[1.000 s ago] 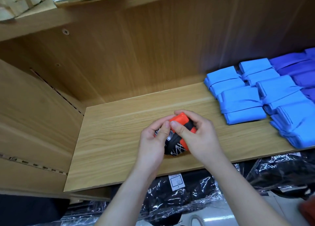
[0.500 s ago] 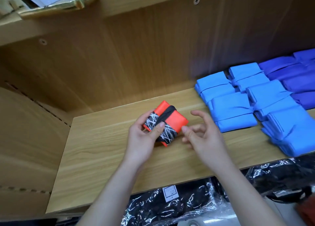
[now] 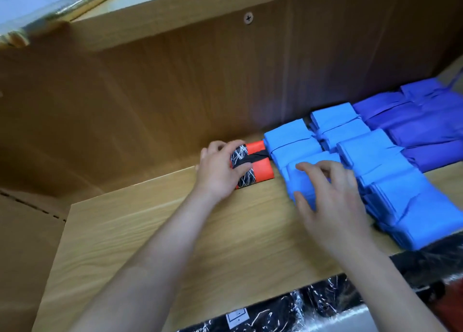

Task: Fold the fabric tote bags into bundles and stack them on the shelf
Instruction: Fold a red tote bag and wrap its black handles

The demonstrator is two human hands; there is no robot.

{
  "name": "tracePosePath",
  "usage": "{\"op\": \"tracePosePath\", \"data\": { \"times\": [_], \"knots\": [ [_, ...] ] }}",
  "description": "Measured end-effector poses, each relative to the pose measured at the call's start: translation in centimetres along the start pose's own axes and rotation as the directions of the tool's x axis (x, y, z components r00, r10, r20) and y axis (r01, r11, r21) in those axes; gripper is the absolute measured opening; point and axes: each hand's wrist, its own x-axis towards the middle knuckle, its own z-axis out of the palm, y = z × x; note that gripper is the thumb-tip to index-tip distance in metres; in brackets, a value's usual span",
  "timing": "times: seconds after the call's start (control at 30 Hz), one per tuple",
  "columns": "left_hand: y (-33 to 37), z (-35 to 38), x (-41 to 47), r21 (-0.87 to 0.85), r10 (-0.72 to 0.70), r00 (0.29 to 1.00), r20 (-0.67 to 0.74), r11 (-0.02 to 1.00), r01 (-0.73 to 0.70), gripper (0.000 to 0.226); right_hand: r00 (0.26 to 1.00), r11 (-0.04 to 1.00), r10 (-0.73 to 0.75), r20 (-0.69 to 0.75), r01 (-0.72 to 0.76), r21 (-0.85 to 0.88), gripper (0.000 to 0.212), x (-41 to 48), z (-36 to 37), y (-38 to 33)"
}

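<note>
The left hand (image 3: 218, 171) grips the orange-and-black tote bundle (image 3: 260, 172), fingers curled over its far end and thumb across its top. The bundle lies on the wooden shelf (image 3: 175, 231), its end beyond the fingertips touching the light blue bundles (image 3: 300, 183). The right hand (image 3: 333, 201) rests spread-fingered on the nearest blue bundle, with purple bundles (image 3: 413, 131) farther past its fingers.

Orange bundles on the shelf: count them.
1. The orange bundle lies at the back of the shelf, gripped by the left hand, beside the light-blue bundles. More could be hidden behind those.
</note>
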Motion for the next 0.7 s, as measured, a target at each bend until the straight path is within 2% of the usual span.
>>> {"op": "tracePosePath", "data": {
  "times": [0.07, 0.13, 0.27, 0.4, 0.57, 0.7],
  "knots": [
    [0.6, 0.1, -0.2, 0.186, 0.091, 0.975, -0.202, 0.981, -0.053, 0.045, 0.999, 0.999, -0.026, 0.028, 0.026, -0.019, 0.050, -0.1, 0.4, 0.5],
    [0.6, 0.6, -0.5, 0.174, 0.148, 0.954, -0.260, 0.979, -0.104, 0.036, 0.998, 0.997, -0.056, 0.040, 0.058, -0.045, 0.053, -0.2, 0.8, 0.9],
    [1.2, 1.0, -0.2, 0.058, 0.049, 0.971, -0.234, 0.998, -0.037, 0.026, 0.997, 0.996, -0.069, 0.045, 0.072, -0.058, 0.052, -0.1, 1.3, 1.2],
    [1.8, 0.8, 0.0, 0.036, -0.006, 0.979, -0.202, 0.999, 0.013, 0.028, 0.993, 0.993, -0.109, 0.050, 0.111, -0.045, 0.050, -0.2, 0.8, 1.5],
    [1.5, 0.0, -1.2, 0.067, 0.076, 0.975, -0.207, 0.996, -0.064, 0.037, 0.992, 0.991, -0.101, -0.073, 0.107, 0.082, 0.039, -1.0, -0.9, 1.7],
    [1.9, -1.1, -3.1, -0.017, 0.112, 0.969, -0.218, 0.993, -0.119, 0.022, 0.995, 0.980, -0.055, -0.089, 0.071, 0.187, 0.032, -2.8, -2.6, 1.7]
  ]
}}
